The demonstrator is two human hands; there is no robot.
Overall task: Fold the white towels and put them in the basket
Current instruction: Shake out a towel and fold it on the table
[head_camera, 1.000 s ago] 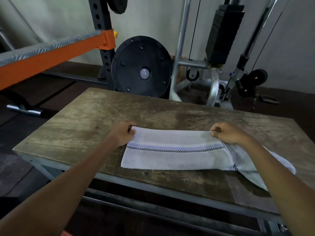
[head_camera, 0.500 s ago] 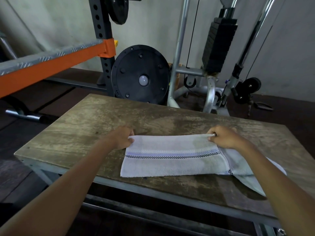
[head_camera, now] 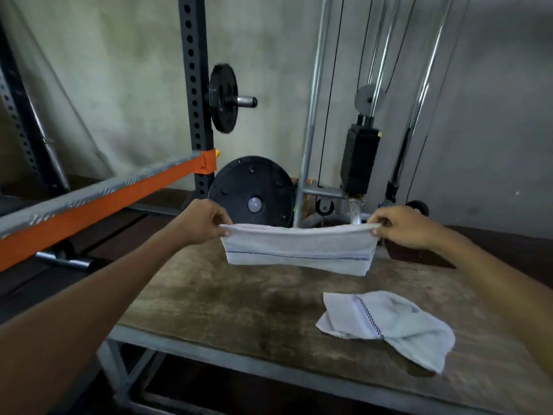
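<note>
Around the middle of the frame, my left hand [head_camera: 205, 223] pinches the top left corner of a white terry towel with a thin dark checked stripe [head_camera: 299, 250], thumb in front and fingers curled behind. My right hand [head_camera: 404, 229] pinches the opposite top corner the same way. Between them the towel hangs as a long band that looks doubled over lengthwise, clear of the worn brown wooden tabletop [head_camera: 224, 310] below, its top edge sagging a little.

Toward the lower right, a second white towel [head_camera: 386, 324] with the same checked stripe lies rumpled on the tabletop. Behind the held towel a round black weight plate [head_camera: 254, 190] leans at the foot of a rack, and an orange steel beam [head_camera: 119, 202] runs in from the left edge. No basket shows anywhere.

I judge I'm midway through folding the first towel. Next I need to bring my hands together so the two ends meet, keeping the edges aligned, and then turn to find the basket.
</note>
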